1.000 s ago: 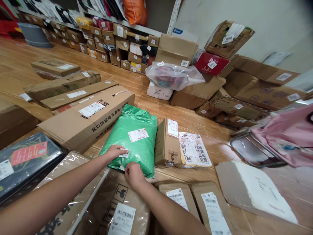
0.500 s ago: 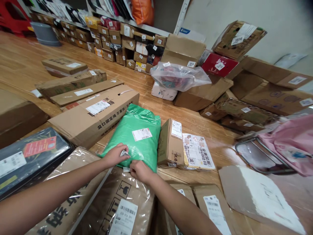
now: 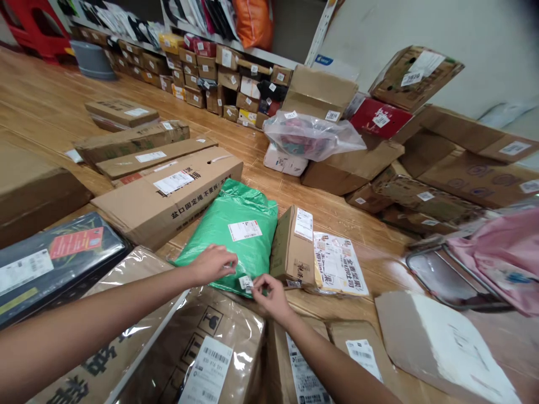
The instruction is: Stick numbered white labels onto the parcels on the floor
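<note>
A green plastic parcel bag [image 3: 236, 210] with a white shipping label lies in the middle of the floor. My left hand [image 3: 214, 264] is over its near left part, fingers bent together; anything between them is hidden. At the bag's near edge, my right hand [image 3: 269, 294] pinches a small white printed label [image 3: 246, 284], which lies against the green plastic. Just below both hands is a brown box in clear wrap [image 3: 227, 320], with a shipping label and printed handling marks.
A long carton [image 3: 168, 196] is left of the bag. Right of it are a small carton [image 3: 290, 247] and a white printed packet [image 3: 339, 264]. Stacked boxes [image 3: 353, 163] line the wall, and a pink-covered metal frame [image 3: 497, 258] stands at the right.
My right hand has moved right, and a small label now shows at its fingertips. My left hand has shifted slightly right; the whitish thing in its fingers no longer shows.
</note>
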A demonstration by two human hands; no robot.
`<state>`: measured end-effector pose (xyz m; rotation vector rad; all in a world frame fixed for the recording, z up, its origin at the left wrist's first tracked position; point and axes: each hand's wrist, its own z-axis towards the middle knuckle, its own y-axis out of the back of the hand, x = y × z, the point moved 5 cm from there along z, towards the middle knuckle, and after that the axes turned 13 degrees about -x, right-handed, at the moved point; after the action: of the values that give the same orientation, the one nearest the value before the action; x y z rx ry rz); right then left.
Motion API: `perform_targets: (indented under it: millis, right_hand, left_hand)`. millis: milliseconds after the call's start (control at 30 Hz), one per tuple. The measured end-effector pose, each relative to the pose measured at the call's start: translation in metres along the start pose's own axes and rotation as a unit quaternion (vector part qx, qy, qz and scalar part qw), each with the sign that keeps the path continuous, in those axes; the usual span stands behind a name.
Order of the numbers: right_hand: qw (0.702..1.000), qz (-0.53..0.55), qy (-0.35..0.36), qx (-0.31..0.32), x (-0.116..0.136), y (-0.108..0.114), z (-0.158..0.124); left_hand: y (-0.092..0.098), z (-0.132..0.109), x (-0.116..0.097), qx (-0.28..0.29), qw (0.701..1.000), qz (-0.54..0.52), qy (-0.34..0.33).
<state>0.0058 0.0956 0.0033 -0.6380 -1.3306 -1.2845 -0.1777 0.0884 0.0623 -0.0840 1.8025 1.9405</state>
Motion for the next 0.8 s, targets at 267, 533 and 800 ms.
perform_targets:
  millis: [267, 533, 800]
  right_hand:
    - [0.993, 0.056, -0.091, -0.047, 0.009, 0.023, -0.014]
    - [0.971, 0.134, -0.18, -0.08, -0.006, 0.021, -0.013]
    - [0.962, 0.158, -0.194, -0.104, 0.007, -0.003, -0.006]
  left_hand:
    - [-0.066, 0.0, 0.002, 0.056, 0.986, 0.084, -0.133]
    - [-0.072, 0.003, 0.007, 0.07, 0.955, 0.177, -0.226]
    - [-0.087, 0.018, 0.008, 0.075, 0.979, 0.185, -0.05]
